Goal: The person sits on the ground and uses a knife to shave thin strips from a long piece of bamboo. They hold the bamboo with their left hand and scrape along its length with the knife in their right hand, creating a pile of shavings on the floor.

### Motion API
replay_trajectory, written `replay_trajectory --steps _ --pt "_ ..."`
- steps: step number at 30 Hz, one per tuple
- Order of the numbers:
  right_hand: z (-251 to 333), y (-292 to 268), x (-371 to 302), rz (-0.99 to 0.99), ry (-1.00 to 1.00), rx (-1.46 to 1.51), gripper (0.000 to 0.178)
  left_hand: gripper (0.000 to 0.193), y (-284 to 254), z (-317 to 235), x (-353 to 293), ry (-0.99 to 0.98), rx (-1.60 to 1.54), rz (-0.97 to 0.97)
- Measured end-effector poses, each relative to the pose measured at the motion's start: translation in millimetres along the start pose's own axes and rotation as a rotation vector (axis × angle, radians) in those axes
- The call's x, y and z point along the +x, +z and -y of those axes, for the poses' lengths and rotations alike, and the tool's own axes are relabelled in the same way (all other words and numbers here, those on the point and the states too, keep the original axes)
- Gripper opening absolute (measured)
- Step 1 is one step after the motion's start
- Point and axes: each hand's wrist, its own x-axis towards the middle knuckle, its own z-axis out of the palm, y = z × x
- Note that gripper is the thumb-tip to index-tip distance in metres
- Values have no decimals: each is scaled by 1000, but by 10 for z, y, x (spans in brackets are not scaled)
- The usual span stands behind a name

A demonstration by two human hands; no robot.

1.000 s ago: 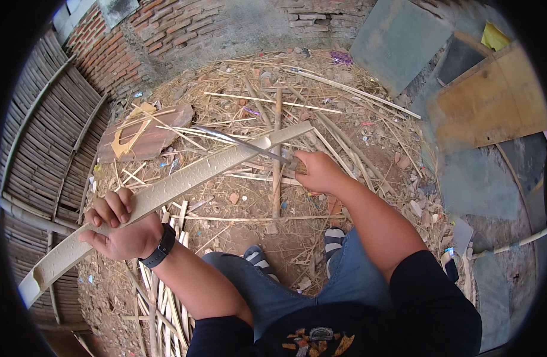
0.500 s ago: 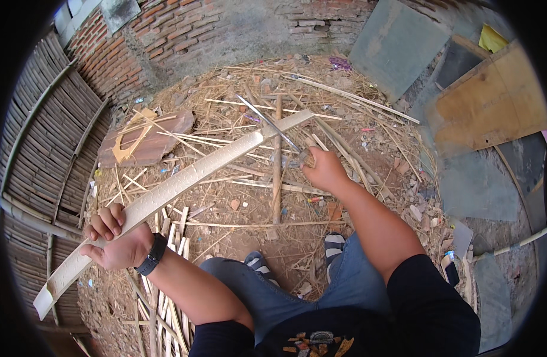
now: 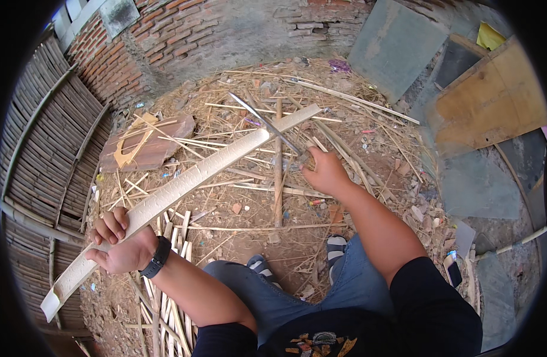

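Observation:
A long split half of bamboo (image 3: pixel 187 183), pale inside with a raised node near its far end, slants up from lower left to the centre. My left hand (image 3: pixel 125 241) is wrapped round its near part, fingers over one edge and thumb at the other. In my right hand (image 3: pixel 328 171) is the handle of a long-bladed knife (image 3: pixel 254 115), mostly covered by the fingers. Its narrow blade points up and left, crossing the bamboo just beyond the node. Whether the edge touches the bamboo, I cannot tell.
Cut bamboo strips (image 3: pixel 172 303) lie in a pile beside my left leg. More sticks and shavings litter the dirt; an upright-lying pole (image 3: pixel 278 178) runs ahead of me. A brown board (image 3: pixel 166 140), a woven bamboo wall (image 3: pixel 41 149), a brick wall (image 3: pixel 184 30) and leaning sheets (image 3: pixel 398 47) surround this.
The bamboo and my left hand have shifted slightly to the right. The knife blade has tipped a little further up and left; both hands keep their hold.

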Motion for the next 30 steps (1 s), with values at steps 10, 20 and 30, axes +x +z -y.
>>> replay_trajectory --steps 10,20,30 --pt "-344 -32 129 -137 -60 -66 31 55 143 -28 -46 22 41 77" --pt "-24 40 -78 27 -444 -145 34 56 113 -83 -49 -10 66 97" --pt "7 70 -128 15 -235 46 36 56 169 -8 -73 -29 -9 122"
